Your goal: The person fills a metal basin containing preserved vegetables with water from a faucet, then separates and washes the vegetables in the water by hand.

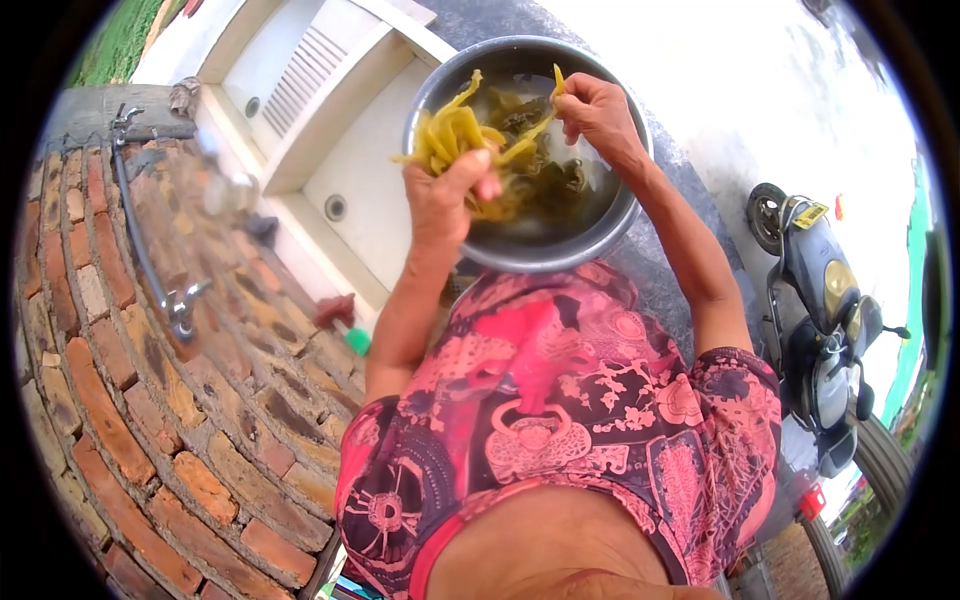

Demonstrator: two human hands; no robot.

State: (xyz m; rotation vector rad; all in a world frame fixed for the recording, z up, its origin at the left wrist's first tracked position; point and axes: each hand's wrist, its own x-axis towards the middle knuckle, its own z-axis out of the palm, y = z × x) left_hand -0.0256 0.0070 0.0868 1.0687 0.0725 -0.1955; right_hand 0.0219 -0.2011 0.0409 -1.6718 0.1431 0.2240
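A bunch of yellow-green pickled greens (452,138) is gripped in my left hand (440,200), over the left side of a round metal basin (632,215). My right hand (600,118), fingers pinched, holds one end of a yellow stalk (540,128) above the basin's right side. The stalk stretches across toward the bunch in my left hand. Below both hands, darker leafy greens (560,180) lie in the cloudy water in the basin. Part of the left-hand bunch is blurred.
Left of the basin is a pale two-part sink (385,140) with a ribbed washboard (312,68). A brick wall (180,430) with a tap and pipe (140,220) runs along the left. A motor scooter (825,300) stands at right.
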